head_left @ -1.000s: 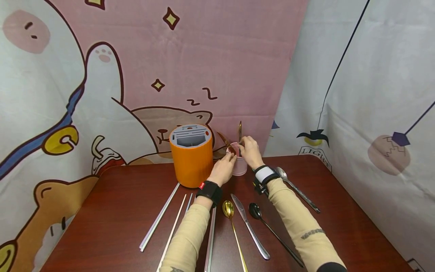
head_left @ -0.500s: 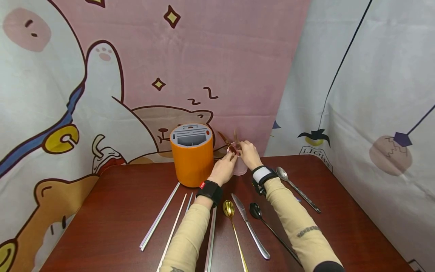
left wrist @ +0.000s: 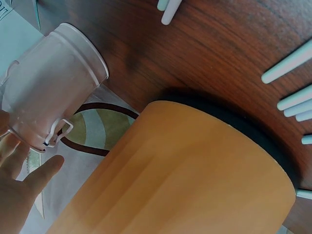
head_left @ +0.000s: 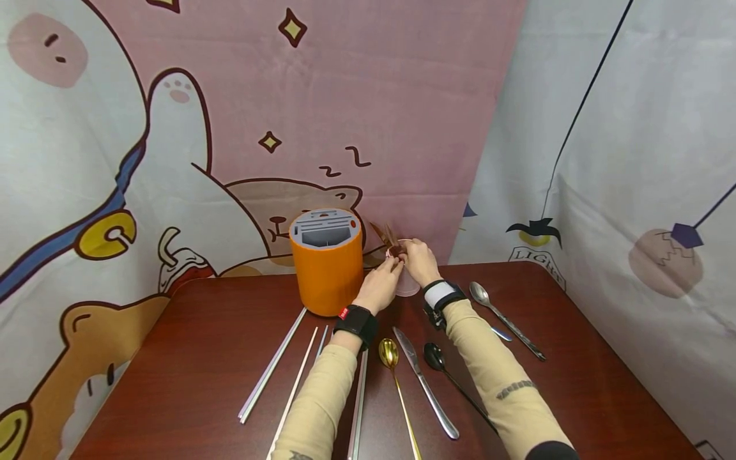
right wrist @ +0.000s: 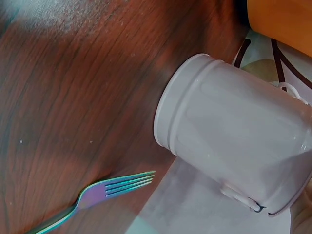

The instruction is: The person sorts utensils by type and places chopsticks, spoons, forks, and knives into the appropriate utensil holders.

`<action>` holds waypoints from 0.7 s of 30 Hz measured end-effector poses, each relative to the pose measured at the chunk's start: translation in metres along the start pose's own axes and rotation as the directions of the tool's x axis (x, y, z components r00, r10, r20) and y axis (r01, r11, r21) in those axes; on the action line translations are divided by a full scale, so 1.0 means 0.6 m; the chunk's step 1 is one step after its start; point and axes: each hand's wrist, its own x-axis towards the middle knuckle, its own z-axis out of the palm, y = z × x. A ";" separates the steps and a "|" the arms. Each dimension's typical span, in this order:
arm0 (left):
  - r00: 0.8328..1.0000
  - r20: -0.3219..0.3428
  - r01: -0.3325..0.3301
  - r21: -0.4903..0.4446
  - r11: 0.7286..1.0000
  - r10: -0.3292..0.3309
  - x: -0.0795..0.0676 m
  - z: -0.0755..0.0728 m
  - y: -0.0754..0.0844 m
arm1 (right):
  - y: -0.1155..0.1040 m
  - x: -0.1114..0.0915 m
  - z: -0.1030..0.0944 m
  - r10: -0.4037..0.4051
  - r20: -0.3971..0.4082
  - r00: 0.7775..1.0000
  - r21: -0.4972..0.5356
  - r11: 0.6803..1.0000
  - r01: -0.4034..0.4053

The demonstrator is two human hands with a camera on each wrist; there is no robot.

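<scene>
A small pale-pink bucket [head_left: 408, 286] stands upright at the back of the table, with little side handles in both wrist views. Two gold-brown utensils [head_left: 379, 234] stick out of its mouth, leaning left; their lower ends are hidden. At the bucket's left rim is my left hand [head_left: 378, 286], its fingertips close to the utensils; in the left wrist view its thumb [left wrist: 48, 171] is spread away from the wall. My right hand [head_left: 421, 262] reaches over the right rim, fingers bent, and pinches the nearer utensil; its fingertips are partly hidden.
An orange cylindrical holder [head_left: 326, 278] with a grey slotted top stands left of the bucket. Several pale chopsticks [head_left: 273, 364] lie before it. Rightward lie a gold spoon [head_left: 389, 353], a silver knife [head_left: 425, 383], a black spoon [head_left: 435, 358], a silver spoon [head_left: 480, 294] and a rainbow-tinted fork [right wrist: 95, 195].
The utensil at my right hand has gone from standing tall and upright to lower and tilted left, beside the other one. My right hand has shifted slightly down; the left has stayed at the rim.
</scene>
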 end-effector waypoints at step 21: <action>1.000 0.026 0.005 -0.007 1.000 -0.004 -0.002 -0.005 0.003 | -0.002 -0.016 -0.029 0.023 0.018 1.000 0.162 0.986 -0.026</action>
